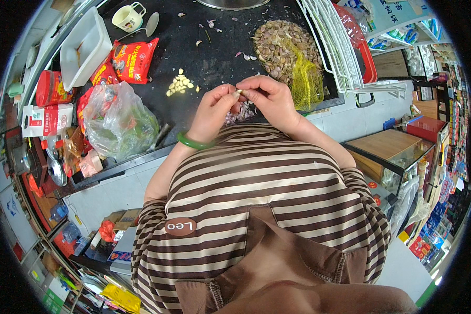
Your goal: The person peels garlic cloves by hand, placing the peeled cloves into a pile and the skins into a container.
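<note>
My left hand (216,112), with a green bangle (195,142) at its wrist, meets my right hand (272,98) above the near edge of the black tabletop (216,55). A small pale garlic clove (240,92) is pinched between the fingertips of both. Below them lies a heap of purplish garlic skins (239,114), partly hidden by the hands. To the left sits a small pile of peeled garlic cloves (179,84). Beyond my right hand is a large pile of unpeeled garlic cloves (276,47), with a yellow mesh bag (308,84) over its near side.
At left stand a clear plastic bag of greens (119,121), red food packets (135,61), a white plastic tray (87,47), a cup (128,19) and a metal spoon (152,24). A white wire rack (329,43) borders the right side. A round metal vessel (233,3) stands at the far edge.
</note>
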{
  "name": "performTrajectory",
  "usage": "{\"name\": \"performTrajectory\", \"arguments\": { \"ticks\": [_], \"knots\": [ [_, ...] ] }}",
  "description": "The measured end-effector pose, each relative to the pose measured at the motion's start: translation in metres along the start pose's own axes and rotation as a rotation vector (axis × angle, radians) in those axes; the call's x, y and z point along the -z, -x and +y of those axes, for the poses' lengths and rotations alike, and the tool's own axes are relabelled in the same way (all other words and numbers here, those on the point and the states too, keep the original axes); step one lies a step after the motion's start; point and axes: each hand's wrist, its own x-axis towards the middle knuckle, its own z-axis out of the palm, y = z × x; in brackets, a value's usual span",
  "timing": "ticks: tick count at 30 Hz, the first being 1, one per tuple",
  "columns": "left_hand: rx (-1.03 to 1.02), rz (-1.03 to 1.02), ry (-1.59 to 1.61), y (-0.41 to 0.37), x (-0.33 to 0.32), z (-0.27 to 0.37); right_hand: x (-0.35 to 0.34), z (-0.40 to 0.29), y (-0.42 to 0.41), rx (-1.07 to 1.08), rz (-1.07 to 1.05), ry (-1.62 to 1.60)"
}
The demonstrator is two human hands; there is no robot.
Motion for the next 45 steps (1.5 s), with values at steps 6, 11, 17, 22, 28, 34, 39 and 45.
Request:
{"name": "performTrajectory", "arguments": {
  "ticks": [6,11,17,22,28,34,39,45],
  "knots": [
    [-0.015,0.026,0.040,0.001,0.001,-0.002,-0.002,-0.002,0.002,0.059,0.004,0.140],
    [-0.034,0.065,0.043,0.002,-0.001,0.000,-0.006,-0.003,0.002,-0.042,0.020,0.003],
    [-0.016,0.038,0.014,0.003,0.001,0.003,-0.002,0.007,-0.001,-0.266,-0.032,-0.478],
    [0.037,-0.011,0.060,0.002,0.021,-0.002,0.005,0.006,-0.002,-0.281,-0.073,-0.572],
    [-0.119,0.117,-0.124,0.006,0.002,0.008,0.012,0.001,-0.002,-0.171,-0.103,-0.133],
    [-0.305,0.119,-0.635,0.006,0.002,0.015,0.013,-0.006,-0.003,0.040,-0.075,0.187],
    [-0.534,0.165,-0.948,0.004,-0.003,0.015,0.012,-0.011,-0.003,-0.055,-0.100,0.239],
    [-0.657,0.198,-1.014,0.001,-0.001,0.010,0.007,-0.002,0.000,-0.228,-0.113,0.064]
  ]
}}
